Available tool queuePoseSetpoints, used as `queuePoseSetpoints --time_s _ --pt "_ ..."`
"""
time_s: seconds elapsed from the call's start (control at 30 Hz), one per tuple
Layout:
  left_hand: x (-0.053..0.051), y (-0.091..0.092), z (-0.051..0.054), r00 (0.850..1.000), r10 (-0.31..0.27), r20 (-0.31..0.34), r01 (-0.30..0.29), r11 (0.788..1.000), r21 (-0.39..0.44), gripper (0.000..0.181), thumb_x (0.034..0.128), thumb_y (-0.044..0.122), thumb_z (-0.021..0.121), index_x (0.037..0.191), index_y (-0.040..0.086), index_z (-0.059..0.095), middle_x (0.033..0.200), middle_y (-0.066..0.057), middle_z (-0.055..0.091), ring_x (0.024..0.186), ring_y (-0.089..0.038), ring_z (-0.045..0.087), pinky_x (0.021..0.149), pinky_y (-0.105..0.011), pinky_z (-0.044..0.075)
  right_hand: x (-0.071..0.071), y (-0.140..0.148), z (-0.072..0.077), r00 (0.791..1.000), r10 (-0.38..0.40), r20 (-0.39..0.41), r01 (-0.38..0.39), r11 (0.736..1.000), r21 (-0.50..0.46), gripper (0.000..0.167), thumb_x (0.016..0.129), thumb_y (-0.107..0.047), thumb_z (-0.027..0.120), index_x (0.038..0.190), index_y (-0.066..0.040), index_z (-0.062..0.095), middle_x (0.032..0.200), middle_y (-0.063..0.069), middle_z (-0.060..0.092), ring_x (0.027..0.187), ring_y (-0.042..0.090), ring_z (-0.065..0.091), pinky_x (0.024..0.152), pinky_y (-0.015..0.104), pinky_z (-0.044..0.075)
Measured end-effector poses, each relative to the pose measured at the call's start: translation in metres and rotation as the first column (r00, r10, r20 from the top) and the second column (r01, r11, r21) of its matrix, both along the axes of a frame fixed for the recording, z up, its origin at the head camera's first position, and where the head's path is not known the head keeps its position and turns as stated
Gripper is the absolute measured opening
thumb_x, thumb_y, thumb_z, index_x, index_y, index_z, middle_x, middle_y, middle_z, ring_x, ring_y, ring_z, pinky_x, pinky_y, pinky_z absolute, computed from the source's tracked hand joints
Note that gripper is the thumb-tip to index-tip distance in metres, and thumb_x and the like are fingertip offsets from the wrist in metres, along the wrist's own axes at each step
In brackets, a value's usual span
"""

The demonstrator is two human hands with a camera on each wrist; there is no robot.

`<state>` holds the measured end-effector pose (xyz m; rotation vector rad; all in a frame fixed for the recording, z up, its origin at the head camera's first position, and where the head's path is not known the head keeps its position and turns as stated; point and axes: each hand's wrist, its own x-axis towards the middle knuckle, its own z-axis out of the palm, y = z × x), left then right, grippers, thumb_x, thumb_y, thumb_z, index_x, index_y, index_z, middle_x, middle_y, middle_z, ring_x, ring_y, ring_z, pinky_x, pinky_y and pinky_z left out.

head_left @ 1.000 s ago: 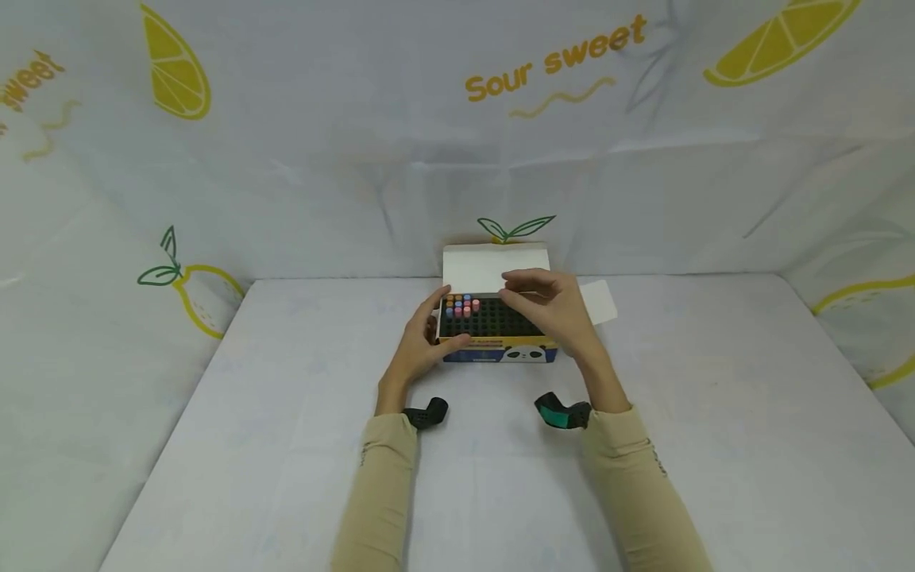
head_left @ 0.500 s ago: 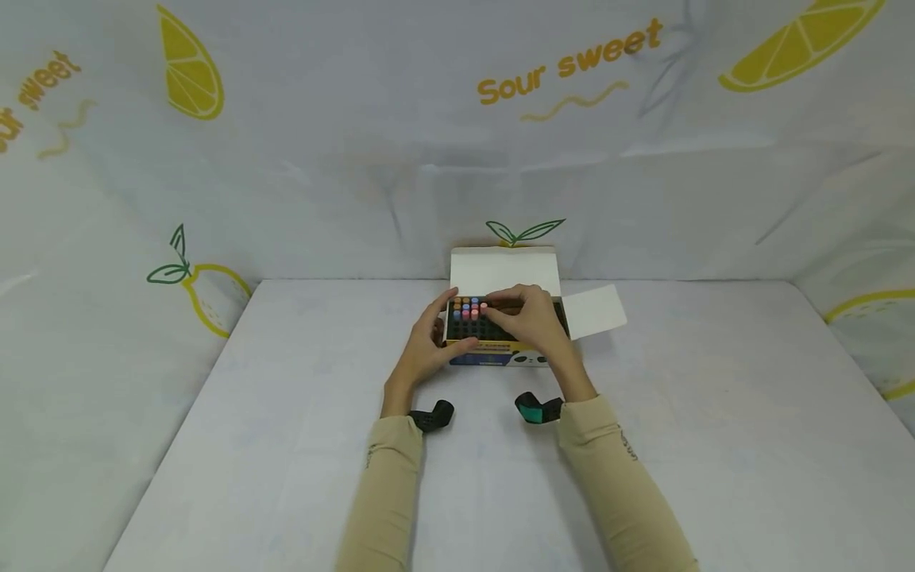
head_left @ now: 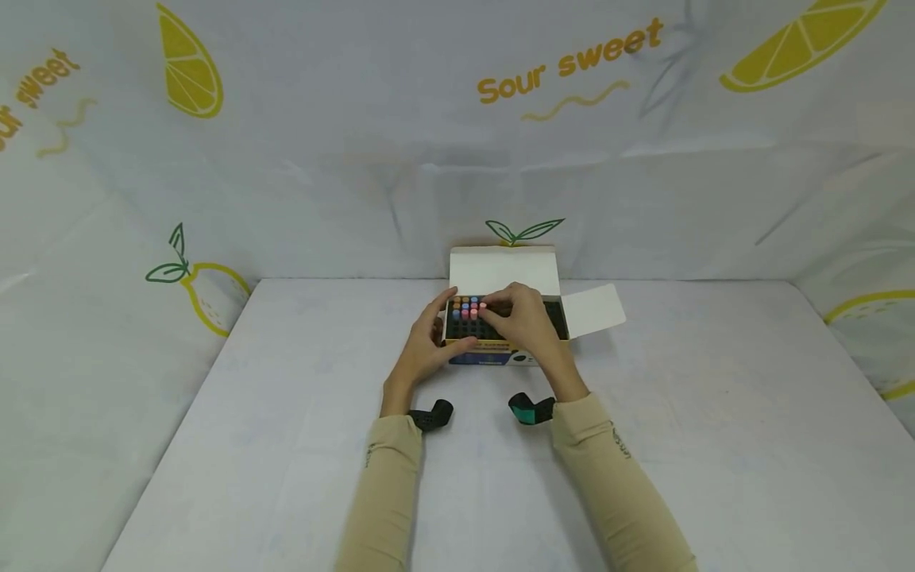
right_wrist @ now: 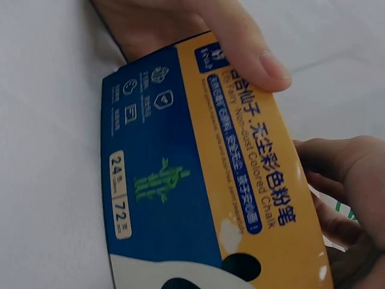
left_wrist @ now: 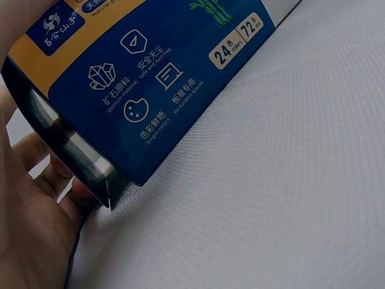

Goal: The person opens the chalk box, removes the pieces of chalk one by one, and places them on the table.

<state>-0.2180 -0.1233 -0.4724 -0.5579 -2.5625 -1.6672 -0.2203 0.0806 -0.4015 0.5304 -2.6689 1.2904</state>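
An open box of colored chalk (head_left: 472,357) stands on the table, with a black holder (head_left: 465,330) full of round holes inside. Several chalk sticks (head_left: 465,310) in orange, blue and pink stand upright at its left end. My left hand (head_left: 422,349) grips that end, thumb over the front edge and fingers behind; the left wrist view shows the hand (left_wrist: 30,223) beside the box's end flap (left_wrist: 66,144). At the rightmost pink chalk stick (head_left: 483,305), my right hand (head_left: 525,318) pinches its top with thumb and index finger. The stick's lower part is hidden in the holder.
The box's white lid (head_left: 503,268) stands raised at the back, near the white cloth wall (head_left: 343,214). A white side flap (head_left: 595,308) sticks out to the right. White cloth covers the table (head_left: 300,445) around the box.
My right hand has come down and left from above the holder to the rightmost pink chalk, uncovering the side flap. The left hand keeps its hold. The head view has shifted slightly.
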Motion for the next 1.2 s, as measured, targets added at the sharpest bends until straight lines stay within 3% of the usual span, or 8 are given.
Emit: queuePoseSetpoints --time_s 0.13,0.3,0.53,0.67,0.8,1.03,1.2 --pt "-0.001 0.001 0.000 1.000 -0.004 0.004 0.004 1.000 0.005 0.103 0.0755 0.084 0.066 0.160 0.036 0.030 0.151 -0.006 0.044 0.066 -0.013 0.038 0.061 -0.023 0.035 -0.001 -0.001 0.001 0.999 -0.022 -0.043 0.019 0.997 -0.073 0.023 0.093 -0.010 0.075 0.108 0.006 0.077 0.100 0.023 0.072 0.085 0.034 0.073 0.076 0.042 0.061" --pt "-0.001 0.002 0.001 1.000 -0.007 -0.004 0.007 1.000 0.013 0.101 0.0772 0.081 0.068 0.160 0.036 0.031 0.151 -0.007 0.044 0.067 -0.014 0.038 0.061 -0.024 0.035 -0.001 -0.001 0.003 0.998 -0.063 -0.018 0.061 0.991 -0.117 0.023 0.091 -0.013 0.078 0.107 0.003 0.078 0.103 0.022 0.073 0.085 0.033 0.073 0.073 0.038 0.059" --pt "0.000 0.002 -0.001 1.000 -0.004 -0.026 0.004 1.000 0.009 0.105 0.0743 0.087 0.064 0.160 0.035 0.031 0.150 -0.007 0.045 0.065 -0.014 0.037 0.061 -0.024 0.034 -0.001 -0.003 0.007 0.994 -0.099 -0.036 0.091 0.978 -0.189 0.024 0.090 -0.013 0.080 0.105 0.004 0.078 0.102 0.024 0.072 0.087 0.037 0.074 0.078 0.045 0.061" --pt "0.000 0.002 -0.002 1.000 -0.003 -0.028 0.003 1.000 0.005 0.105 0.0743 0.087 0.064 0.160 0.035 0.032 0.149 -0.007 0.046 0.065 -0.014 0.037 0.060 -0.024 0.035 0.001 -0.002 0.017 0.987 -0.148 -0.055 0.128 0.954 -0.271 0.024 0.089 -0.015 0.081 0.103 0.005 0.079 0.101 0.024 0.073 0.092 0.037 0.073 0.086 0.046 0.061" --pt "0.000 0.003 -0.002 1.000 -0.001 -0.021 0.001 1.000 0.000 0.105 0.0744 0.086 0.064 0.160 0.036 0.031 0.148 -0.006 0.047 0.065 -0.013 0.037 0.061 -0.024 0.035 0.008 0.006 0.031 0.985 -0.157 -0.074 0.125 0.937 -0.327 0.022 0.089 -0.013 0.080 0.101 0.006 0.079 0.101 0.024 0.072 0.094 0.035 0.071 0.087 0.040 0.061" --pt "-0.001 0.001 -0.002 1.000 -0.001 -0.011 0.001 1.000 0.005 0.101 0.0760 0.082 0.068 0.160 0.039 0.030 0.148 -0.005 0.045 0.064 -0.014 0.036 0.060 -0.024 0.035 0.033 0.041 0.046 0.990 -0.136 -0.046 0.124 0.969 -0.212 0.023 0.090 -0.014 0.080 0.102 0.005 0.079 0.103 0.022 0.075 0.097 0.034 0.073 0.089 0.041 0.061" --pt "0.000 -0.002 -0.002 1.000 0.001 0.003 -0.001 1.000 -0.002 0.097 0.0798 0.073 0.073 0.160 0.040 0.030 0.152 -0.004 0.044 0.066 -0.014 0.035 0.062 -0.024 0.034 0.055 0.068 0.048 0.993 -0.113 0.023 0.115 0.989 -0.088 0.021 0.091 -0.021 0.079 0.102 -0.002 0.081 0.103 0.017 0.077 0.091 0.022 0.074 0.083 0.022 0.059"
